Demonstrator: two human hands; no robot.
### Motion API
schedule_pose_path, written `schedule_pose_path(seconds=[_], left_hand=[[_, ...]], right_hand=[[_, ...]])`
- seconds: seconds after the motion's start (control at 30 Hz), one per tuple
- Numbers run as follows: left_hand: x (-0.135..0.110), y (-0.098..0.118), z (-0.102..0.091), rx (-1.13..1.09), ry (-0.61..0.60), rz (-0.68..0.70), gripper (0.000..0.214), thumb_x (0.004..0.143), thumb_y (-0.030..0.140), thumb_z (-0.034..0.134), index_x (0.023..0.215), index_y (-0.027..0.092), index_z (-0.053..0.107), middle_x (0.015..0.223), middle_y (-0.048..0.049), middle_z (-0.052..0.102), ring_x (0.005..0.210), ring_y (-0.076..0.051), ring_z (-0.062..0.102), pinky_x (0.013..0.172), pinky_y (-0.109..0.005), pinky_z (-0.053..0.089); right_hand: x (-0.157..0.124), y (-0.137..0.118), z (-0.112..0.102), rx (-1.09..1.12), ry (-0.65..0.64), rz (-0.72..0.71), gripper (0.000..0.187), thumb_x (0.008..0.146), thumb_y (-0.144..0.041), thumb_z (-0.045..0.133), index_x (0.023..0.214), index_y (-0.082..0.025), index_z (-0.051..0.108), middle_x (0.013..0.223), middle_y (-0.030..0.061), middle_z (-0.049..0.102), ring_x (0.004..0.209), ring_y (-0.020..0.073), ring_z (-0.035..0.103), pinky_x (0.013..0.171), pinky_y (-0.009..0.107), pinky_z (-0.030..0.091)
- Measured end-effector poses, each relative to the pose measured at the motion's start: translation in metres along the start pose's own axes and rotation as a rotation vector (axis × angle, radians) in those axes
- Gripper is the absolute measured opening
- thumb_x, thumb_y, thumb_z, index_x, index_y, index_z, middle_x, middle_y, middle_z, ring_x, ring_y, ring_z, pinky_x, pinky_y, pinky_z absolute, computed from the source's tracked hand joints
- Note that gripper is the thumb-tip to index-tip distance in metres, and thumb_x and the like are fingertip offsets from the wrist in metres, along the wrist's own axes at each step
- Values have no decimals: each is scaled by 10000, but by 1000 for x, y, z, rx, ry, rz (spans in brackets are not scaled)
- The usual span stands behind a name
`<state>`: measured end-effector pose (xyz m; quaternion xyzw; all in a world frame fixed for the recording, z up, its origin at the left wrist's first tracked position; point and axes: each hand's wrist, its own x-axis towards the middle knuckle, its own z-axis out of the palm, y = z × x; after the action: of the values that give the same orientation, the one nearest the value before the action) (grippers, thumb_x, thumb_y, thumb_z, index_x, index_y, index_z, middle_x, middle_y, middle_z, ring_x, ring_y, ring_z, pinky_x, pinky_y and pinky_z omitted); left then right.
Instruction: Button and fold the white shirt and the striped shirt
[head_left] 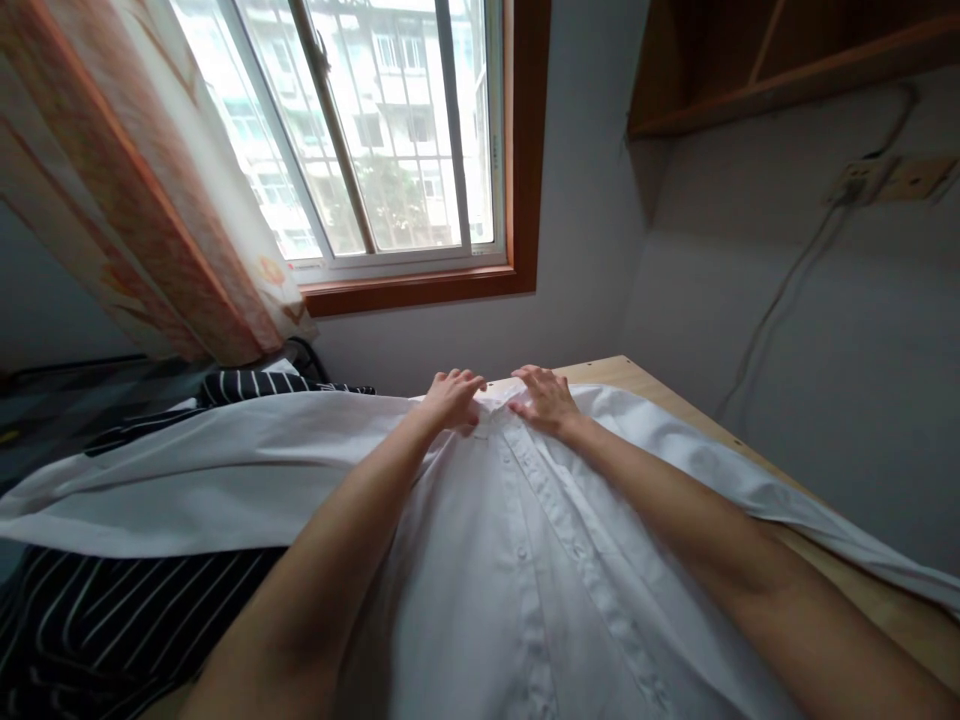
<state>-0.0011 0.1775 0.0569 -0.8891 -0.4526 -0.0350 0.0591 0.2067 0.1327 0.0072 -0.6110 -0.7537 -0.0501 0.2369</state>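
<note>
A white button-up shirt (540, 560) lies spread face up on a wooden table (892, 615), its sleeves stretched out to both sides. My left hand (452, 397) and my right hand (546, 398) rest side by side at the collar, at the far end of the shirt. The fingers of both hands are curled and pinch the collar fabric near the top of the button placket. Both forearms reach forward over the shirt's front.
A black-and-white striped cloth (112, 630) lies under and left of the shirt. Beyond the table stand a window (375, 130) with a wooden frame and a patterned curtain (142, 200). A wall with a cable and socket (862, 185) runs along the right edge.
</note>
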Motion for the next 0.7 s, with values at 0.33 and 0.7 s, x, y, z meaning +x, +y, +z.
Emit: schedule_pose_path(seconds=[0.33, 0.7], left_hand=[[-48, 50, 38, 40, 167, -109, 778, 907, 454, 415, 1499, -2, 200, 1586, -228, 125, 1481, -314, 55, 1190, -452, 98], [-46, 44, 51, -121, -79, -267, 1063, 814, 794, 246, 1494, -22, 208, 1568, -265, 126, 1470, -350, 84, 1171, -466, 145]], right_hand=[[-16, 33, 11, 46, -395, 108, 748, 942, -534, 345, 1537, -124, 149, 1588, 153, 194, 1462, 267, 186, 1165, 502, 85], [-12, -3, 22, -22, -390, 92, 769, 948, -567, 302, 1519, -61, 206, 1598, 157, 138, 1480, 259, 98, 1179, 474, 70]])
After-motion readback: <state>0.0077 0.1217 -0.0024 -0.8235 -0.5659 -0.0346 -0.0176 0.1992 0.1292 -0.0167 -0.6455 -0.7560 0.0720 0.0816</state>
